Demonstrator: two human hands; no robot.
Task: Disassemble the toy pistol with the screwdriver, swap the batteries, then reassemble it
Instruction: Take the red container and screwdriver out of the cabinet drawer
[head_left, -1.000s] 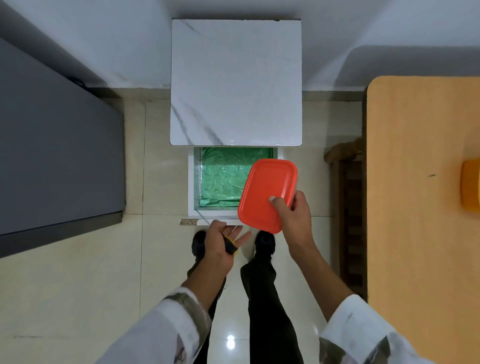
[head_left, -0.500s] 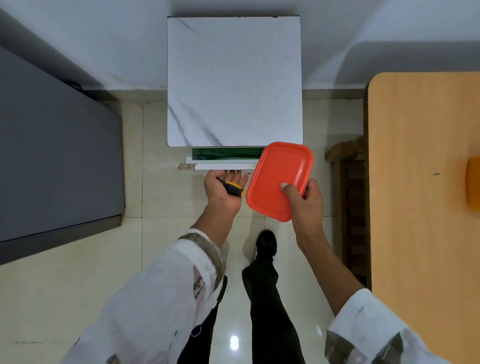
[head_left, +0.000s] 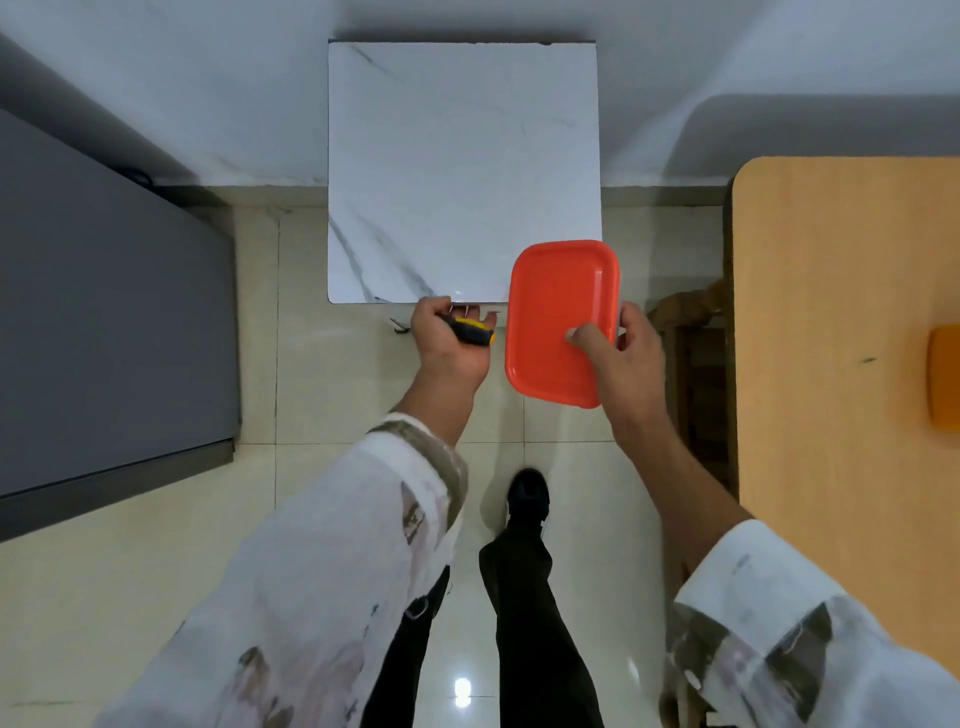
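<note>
Holding screwdriver (head_left: 472, 331) in curled L hand (head_left: 449, 345), centre frame, fingertips at front edge of marble top (head_left: 462, 171). Pinching orange tray (head_left: 558, 312) w/ R hand (head_left: 626, 364). Toy pistol not in view. Risk: dropping screwdriver, same fingers busy at edge; knocking tray on marble.

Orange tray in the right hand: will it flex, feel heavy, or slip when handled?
Probably light: the right hand holds the orange tray by one side only, thumb on top. Likely fairly stiff, since it juts out without sagging. Its glossy plastic could be slippery, so that pinch might slide.
</note>
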